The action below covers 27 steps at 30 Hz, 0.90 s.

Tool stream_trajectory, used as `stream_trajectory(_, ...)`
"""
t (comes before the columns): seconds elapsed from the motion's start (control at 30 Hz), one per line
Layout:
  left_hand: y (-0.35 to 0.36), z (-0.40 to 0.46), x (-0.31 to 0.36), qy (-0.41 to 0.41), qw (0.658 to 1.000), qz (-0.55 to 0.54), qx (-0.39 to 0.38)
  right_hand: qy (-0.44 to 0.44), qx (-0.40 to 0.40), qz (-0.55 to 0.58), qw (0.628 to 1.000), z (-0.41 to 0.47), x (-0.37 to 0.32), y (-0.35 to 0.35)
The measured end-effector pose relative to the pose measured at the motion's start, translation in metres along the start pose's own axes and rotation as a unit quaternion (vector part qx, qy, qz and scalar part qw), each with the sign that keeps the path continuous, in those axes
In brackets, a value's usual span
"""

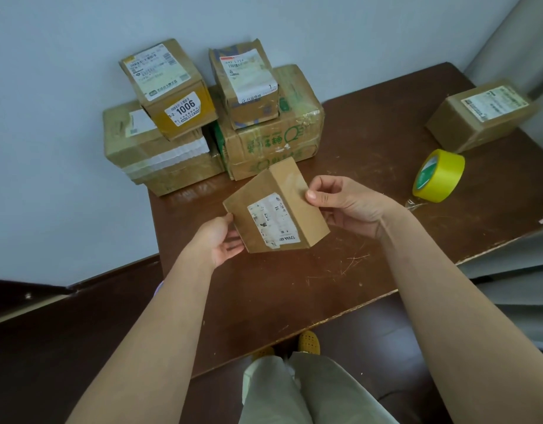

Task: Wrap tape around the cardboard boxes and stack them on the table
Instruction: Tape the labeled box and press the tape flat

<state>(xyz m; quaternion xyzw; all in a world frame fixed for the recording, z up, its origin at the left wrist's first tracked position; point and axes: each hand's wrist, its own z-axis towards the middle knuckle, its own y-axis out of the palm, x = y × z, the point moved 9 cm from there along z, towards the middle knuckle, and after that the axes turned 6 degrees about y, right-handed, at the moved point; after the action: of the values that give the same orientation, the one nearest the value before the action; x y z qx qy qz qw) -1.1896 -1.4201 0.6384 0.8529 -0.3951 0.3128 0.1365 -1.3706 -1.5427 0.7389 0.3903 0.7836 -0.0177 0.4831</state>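
A small brown cardboard box (pixel 274 209) with a torn white label is held tilted above the dark wooden table (pixel 340 270). My left hand (pixel 219 240) grips its lower left corner. My right hand (pixel 343 203) pinches its upper right edge with thumb on top. A yellow tape roll (pixel 438 175) stands on edge to the right, a loose end trailing on the table. Against the wall sits a stack: two large boxes (pixel 273 139) (pixel 153 157) below, two smaller boxes (pixel 169 87) (pixel 248 84) on top.
One more labelled box (pixel 481 114) lies at the table's far right corner. A pale wall runs behind the stack. A grey curtain (pixel 509 270) hangs by the table's right edge. My legs and yellow shoes (pixel 308 342) show below the table's near edge.
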Motion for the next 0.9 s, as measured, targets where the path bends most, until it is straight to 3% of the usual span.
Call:
stream_trajectory(0.2, -0.009, -0.007, 0.009, 0.012, 0.997, -0.065, -0.03, 0.013, 0.224, 0.047, 0.973, -0.006, 0.028, -0.067)
stream_trajectory(0.33, -0.003, -0.009, 0.026, 0.069, 0.995, -0.043, -0.06, 0.067, 0.311, 0.019, 0.948, -0.008, 0.047, -0.085)
stream_trajectory(0.57, 0.019, -0.009, 0.023, 0.082, 0.986, -0.071, -0.123, 0.058, 0.303, -0.013, 0.951, 0.012, 0.052, -0.06)
stream_trajectory(0.63, 0.021, -0.008, 0.012, 0.072, 0.991, -0.039, -0.11, 0.062, 0.354, -0.082, 0.93, 0.015, 0.058, -0.065)
stream_trajectory(0.77, 0.005, -0.002, -0.01, 0.042, 0.997, -0.006, -0.057, 0.095, 0.46, -0.228, 0.853, 0.0, 0.078, -0.087)
stream_trajectory(0.9, -0.007, 0.006, -0.031, 0.007, 0.999, 0.014, -0.034, 0.223, 0.425, -0.269, 0.835, -0.007, 0.114, -0.097)
